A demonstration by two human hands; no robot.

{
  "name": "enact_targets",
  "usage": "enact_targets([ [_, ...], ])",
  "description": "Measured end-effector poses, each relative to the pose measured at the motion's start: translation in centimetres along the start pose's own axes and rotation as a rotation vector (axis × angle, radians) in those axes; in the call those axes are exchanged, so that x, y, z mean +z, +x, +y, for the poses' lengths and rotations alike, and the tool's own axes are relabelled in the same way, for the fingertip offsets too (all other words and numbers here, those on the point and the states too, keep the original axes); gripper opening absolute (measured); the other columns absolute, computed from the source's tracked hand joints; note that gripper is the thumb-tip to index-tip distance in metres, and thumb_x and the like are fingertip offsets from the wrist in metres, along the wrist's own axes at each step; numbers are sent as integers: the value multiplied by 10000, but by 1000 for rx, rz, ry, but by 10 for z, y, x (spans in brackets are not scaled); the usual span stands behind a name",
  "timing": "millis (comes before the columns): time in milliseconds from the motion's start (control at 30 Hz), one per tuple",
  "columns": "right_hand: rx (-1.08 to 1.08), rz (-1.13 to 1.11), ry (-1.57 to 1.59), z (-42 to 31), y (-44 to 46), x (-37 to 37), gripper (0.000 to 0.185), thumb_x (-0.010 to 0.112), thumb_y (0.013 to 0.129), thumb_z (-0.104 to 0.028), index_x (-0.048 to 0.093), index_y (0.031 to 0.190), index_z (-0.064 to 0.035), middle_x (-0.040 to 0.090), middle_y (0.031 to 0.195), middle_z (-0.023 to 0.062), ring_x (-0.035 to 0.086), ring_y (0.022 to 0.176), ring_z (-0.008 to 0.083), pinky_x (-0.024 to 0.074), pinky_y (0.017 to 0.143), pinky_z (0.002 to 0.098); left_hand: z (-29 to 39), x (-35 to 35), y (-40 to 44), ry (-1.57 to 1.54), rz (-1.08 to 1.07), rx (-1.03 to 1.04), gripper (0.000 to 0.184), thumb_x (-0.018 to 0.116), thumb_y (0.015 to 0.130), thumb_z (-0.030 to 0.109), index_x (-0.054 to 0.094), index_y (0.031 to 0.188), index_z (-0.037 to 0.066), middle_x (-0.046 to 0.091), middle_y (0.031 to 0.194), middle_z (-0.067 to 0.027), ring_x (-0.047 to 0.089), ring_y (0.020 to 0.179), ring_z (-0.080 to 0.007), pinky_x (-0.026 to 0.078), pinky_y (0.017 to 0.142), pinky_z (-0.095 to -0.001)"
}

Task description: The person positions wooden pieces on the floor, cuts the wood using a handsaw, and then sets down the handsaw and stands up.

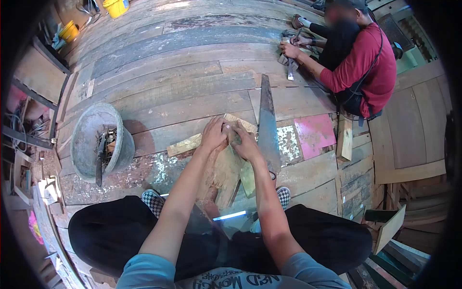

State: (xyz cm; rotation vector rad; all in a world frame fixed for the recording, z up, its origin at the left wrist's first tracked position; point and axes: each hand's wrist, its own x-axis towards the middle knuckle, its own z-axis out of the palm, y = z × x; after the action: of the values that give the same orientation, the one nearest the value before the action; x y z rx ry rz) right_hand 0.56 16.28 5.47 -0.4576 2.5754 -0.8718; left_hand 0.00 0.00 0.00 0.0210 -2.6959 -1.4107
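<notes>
My left hand (214,133) and my right hand (243,140) meet over a piece of wood (219,176) on the plank floor between my feet. The fingers of both are bent and close together at its far end; whatever lies between them is too small to make out. A light wood strip (185,145) sticks out to the left of my left hand. Just right of my right hand, a handsaw (267,120) lies with its blade pointing away from me.
A grey bucket (103,142) holding scraps and a tool stands at left. Another person (368,62) in a red top sits at upper right, handling a tool. A pink board (315,136), a wood block (344,140) and yellow buckets (116,6) are also on the floor.
</notes>
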Motion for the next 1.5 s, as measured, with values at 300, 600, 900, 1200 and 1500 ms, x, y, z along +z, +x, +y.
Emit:
enact_targets([
  [300, 37, 114, 322, 30, 7, -3, 591, 632, 800, -190, 438, 1339, -47, 393, 1394, 249, 380, 1306, 357, 329, 1064, 384, 6, -3, 0, 60, 36, -20, 205, 549, 833, 218, 569, 950, 50, 573, 1000, -132, 531, 1017, -314, 411, 888, -423],
  [600, 334, -39, 318, 35, -2, -20, 553, 691, 716, -145, 525, 1229, -20, 629, 1064, 198, 622, 948, 305, 480, 830, 370, 8, -5, -4, 32, 76, 65, 176, 529, 845, 197, 572, 946, 59, 564, 977, -120, 527, 1008, -306, 409, 865, -427],
  [900, 383, -1, 349, 36, 2, -17, 457, 678, 709, -81, 572, 1148, -15, 638, 892, 122, 591, 803, 194, 467, 712, 315, 1, -4, -1, 37, 44, 49, 216, 533, 858, 222, 571, 976, 45, 575, 1012, -127, 528, 1024, -311, 405, 891, -422],
  [1200, 423, 126, 471, 32, -12, -9, 420, 669, 705, -104, 603, 1103, 13, 651, 915, 158, 615, 835, 243, 478, 735, 338, -17, -48, -10, 177, -76, -156, 374, 583, 853, 330, 619, 1073, 30, 623, 1067, -195, 566, 1040, -367, 439, 894, -435],
  [1500, 403, 420, 835, 61, -7, -26, 265, 613, 725, 25, 595, 990, 19, 632, 855, 98, 596, 761, 180, 475, 687, 291, -53, -60, -20, -177, -355, -337, 489, 753, 751, 325, 610, 1063, -24, 631, 936, -122, 588, 855, -200, 464, 759, -321],
])
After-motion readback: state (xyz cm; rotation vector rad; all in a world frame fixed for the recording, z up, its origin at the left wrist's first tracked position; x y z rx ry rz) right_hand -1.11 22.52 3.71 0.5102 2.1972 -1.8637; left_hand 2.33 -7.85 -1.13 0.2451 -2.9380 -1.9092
